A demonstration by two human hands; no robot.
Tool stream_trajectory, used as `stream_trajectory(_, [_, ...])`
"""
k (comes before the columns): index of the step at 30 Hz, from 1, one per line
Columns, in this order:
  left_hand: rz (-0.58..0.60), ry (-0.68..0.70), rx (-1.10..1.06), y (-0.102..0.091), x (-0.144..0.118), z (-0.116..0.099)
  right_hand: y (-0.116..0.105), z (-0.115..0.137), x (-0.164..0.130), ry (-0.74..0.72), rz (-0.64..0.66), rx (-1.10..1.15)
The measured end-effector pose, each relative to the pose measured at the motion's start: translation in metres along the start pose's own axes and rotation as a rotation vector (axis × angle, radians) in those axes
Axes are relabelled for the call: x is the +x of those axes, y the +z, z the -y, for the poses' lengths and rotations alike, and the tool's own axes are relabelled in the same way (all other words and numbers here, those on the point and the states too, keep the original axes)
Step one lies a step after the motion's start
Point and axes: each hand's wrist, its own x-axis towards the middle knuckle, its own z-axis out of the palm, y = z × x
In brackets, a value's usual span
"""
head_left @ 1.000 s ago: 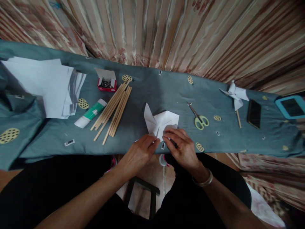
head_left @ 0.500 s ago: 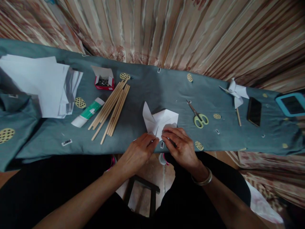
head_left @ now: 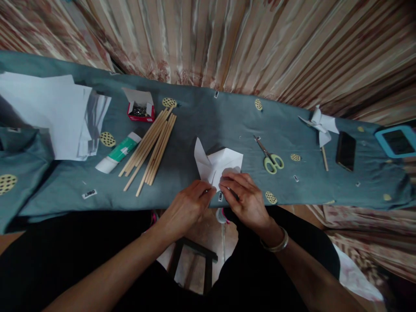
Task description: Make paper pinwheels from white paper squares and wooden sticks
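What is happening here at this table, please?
A person sits at a table covered with blue-grey cloth and works a folded white paper with both hands. The left hand and right hand pinch its near edge with the fingers. Wooden sticks, a glue tube and a box of pins lie to the left; scissors and a finished paper pinwheel to the right.

The small tags (head_left: pixel 89 193) on the cloth (head_left: pixel 208 125) are too blurred to read.
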Motion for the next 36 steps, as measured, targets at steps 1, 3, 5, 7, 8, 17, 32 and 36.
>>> stream_trajectory(1, [0.001, -0.002, -0.011, 0.0, 0.0, 0.0, 0.0, 0.0, 0.0, -0.001, 0.0, -0.001])
stream_trajectory(3, [-0.002, -0.006, -0.031, 0.0, 0.0, 0.001, 0.0, 0.0, 0.0, -0.002, -0.006, -0.006])
stream_trajectory(5, [-0.003, -0.007, -0.037, 0.0, 0.0, 0.002, 0.0, 0.0, 0.0, -0.007, -0.008, -0.011])
stream_trajectory(7, [0.004, -0.013, -0.035, 0.0, 0.0, 0.002, 0.0, -0.001, 0.0, -0.021, -0.007, -0.022])
stream_trajectory(8, [0.01, -0.014, -0.037, 0.0, 0.0, 0.002, 0.0, -0.001, 0.0, -0.03, -0.008, -0.03])
stream_trajectory(17, [0.016, -0.018, -0.039, -0.002, 0.0, 0.002, 0.007, -0.005, -0.001, -0.025, 0.021, -0.06])
stream_trajectory(32, [0.008, -0.032, -0.048, -0.002, 0.001, 0.001, 0.023, -0.01, -0.01, -0.018, 0.053, -0.066])
stream_trajectory(36, [-0.012, -0.021, -0.03, -0.001, 0.001, 0.0, 0.026, -0.01, -0.013, -0.038, 0.06, -0.105])
